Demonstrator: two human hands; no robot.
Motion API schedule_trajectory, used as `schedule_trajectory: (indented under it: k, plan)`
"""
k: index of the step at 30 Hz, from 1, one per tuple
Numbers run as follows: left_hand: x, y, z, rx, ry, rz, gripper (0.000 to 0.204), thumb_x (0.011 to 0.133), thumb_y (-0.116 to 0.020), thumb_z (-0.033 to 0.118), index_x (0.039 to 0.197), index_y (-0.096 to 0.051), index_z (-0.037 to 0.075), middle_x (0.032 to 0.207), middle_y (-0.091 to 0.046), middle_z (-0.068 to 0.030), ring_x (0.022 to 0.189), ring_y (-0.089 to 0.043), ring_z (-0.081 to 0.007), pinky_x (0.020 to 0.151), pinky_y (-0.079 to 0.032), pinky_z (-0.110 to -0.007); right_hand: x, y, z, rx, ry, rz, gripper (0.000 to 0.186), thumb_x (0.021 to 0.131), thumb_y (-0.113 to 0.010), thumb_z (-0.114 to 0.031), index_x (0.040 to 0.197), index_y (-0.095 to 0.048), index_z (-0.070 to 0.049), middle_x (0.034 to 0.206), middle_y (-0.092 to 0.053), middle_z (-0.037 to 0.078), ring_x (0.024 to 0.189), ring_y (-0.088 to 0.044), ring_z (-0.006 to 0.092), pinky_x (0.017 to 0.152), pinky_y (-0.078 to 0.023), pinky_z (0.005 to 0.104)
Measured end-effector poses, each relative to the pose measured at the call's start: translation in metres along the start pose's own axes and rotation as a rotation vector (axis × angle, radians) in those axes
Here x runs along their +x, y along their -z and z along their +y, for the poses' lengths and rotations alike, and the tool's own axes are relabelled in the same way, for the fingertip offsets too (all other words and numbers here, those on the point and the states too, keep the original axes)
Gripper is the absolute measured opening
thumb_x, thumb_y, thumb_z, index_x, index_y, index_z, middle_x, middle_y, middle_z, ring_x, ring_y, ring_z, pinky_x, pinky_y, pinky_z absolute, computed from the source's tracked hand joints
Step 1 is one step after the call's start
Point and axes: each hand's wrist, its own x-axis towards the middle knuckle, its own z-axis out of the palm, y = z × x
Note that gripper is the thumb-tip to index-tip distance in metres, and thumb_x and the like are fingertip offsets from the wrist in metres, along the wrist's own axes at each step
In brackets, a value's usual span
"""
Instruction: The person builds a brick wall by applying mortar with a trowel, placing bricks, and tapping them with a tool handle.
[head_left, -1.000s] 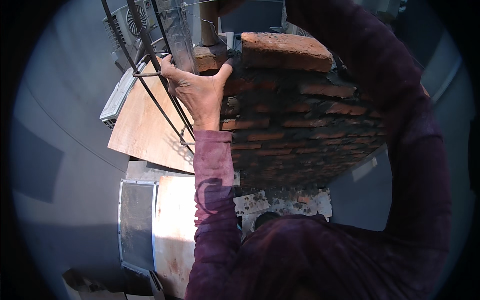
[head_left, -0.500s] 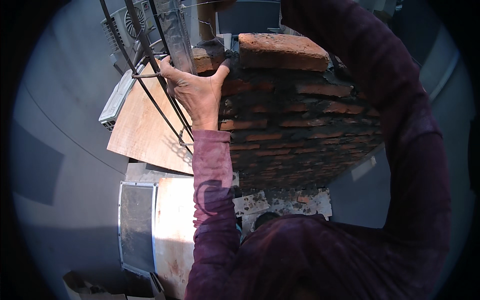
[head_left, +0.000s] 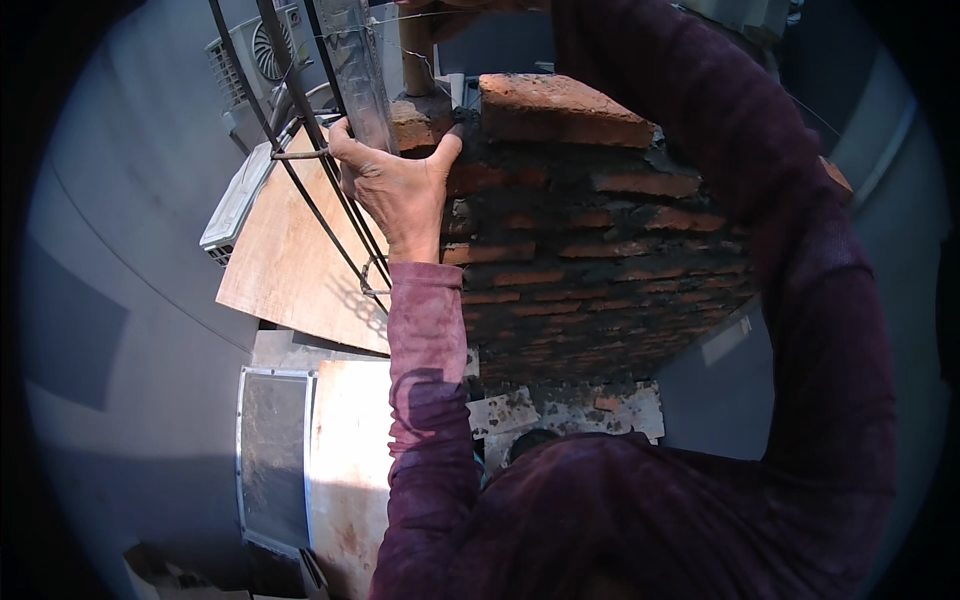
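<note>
My left hand (head_left: 395, 195) is wrapped around the near end of a short orange brick (head_left: 415, 128) at the wall's left end. Its thumb presses by the mortar on the right; the fingers curl left past a shiny clear-looking strip (head_left: 355, 80), which stands upright inside the grip. A round wooden handle (head_left: 416, 60) rises from the top of that brick, its foot dark with mortar. My right hand (head_left: 455, 18), cut off by the upper edge and in shade, closes around the handle's upper part. A larger brick (head_left: 565, 108) lies to the right, across a mortar gap.
The brick wall (head_left: 590, 245) drops away below the hands. Thin steel bars (head_left: 290, 110) with wire ties rise close left of my left hand. Plywood (head_left: 300, 240), an air-conditioner unit (head_left: 268, 45) and a framed dark panel (head_left: 273, 455) are on the left. A thin wire (head_left: 405, 45) crosses near the handle.
My right forearm has shifted slightly left and down, and more of the right hand shows at the top. My left hand keeps its hold on the brick.
</note>
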Motion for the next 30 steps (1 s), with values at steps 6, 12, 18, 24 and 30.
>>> schedule_trajectory:
  k: [6,12,18,24,30]
  plan:
    - [-0.003,0.001,0.002,-0.011,0.022,-0.016,0.105,0.06,-0.093,0.029,0.134,-0.021,0.006,0.111,-0.052,-0.0252,0.102,-0.057,-0.0411,0.094,-0.044,-0.048,0.004,0.004,0.002,-0.117,-0.003,-0.124,0.029,0.099,-0.055,-0.022,0.106,-0.063,0.005,0.101,-0.069,0.017,0.09,-0.071,0.0276,0.079,-0.061,0.0365]
    - [-0.001,0.001,-0.001,-0.008,-0.042,-0.015,0.111,0.063,-0.094,0.04,0.138,-0.02,0.005,0.116,-0.052,-0.0266,0.108,-0.058,-0.0401,0.098,-0.045,-0.047,-0.003,0.006,-0.001,-0.108,-0.025,0.041,0.03,0.101,-0.053,-0.024,0.105,-0.065,0.003,0.096,-0.067,0.014,0.092,-0.068,0.0247,0.082,-0.059,0.0378]
    - [-0.002,0.035,-0.029,-0.673,0.196,-0.18,0.085,0.097,-0.044,0.065,0.146,-0.019,0.0,0.123,-0.058,-0.0243,0.122,-0.058,-0.0313,0.11,-0.043,-0.043,-0.092,0.057,-0.057,0.356,0.456,0.654,0.038,0.101,-0.055,-0.042,0.096,-0.059,-0.005,0.084,-0.067,0.013,0.081,-0.07,0.0238,0.068,-0.061,0.0357]
    - [0.01,0.076,-0.05,-0.477,0.194,-0.312,0.064,0.101,-0.058,0.034,0.147,-0.032,-0.001,0.116,-0.067,-0.0189,0.113,-0.064,-0.0228,0.101,-0.049,-0.037,-0.267,-0.058,0.037,0.042,0.188,0.803,0.03,0.105,-0.05,-0.029,0.089,-0.055,-0.004,0.07,-0.055,0.002,0.051,-0.048,0.0045,0.043,-0.037,0.0191]
    - [0.012,0.072,-0.039,-0.278,0.178,-0.347,0.064,0.097,-0.068,0.022,0.149,-0.034,0.007,0.11,-0.07,-0.0138,0.101,-0.067,-0.0171,0.09,-0.052,-0.03,-0.273,-0.196,0.132,-0.357,-0.123,0.476,0.028,0.098,-0.059,-0.028,0.092,-0.051,-0.002,0.077,-0.062,0.022,0.073,-0.061,0.0464,0.063,-0.046,0.0526]
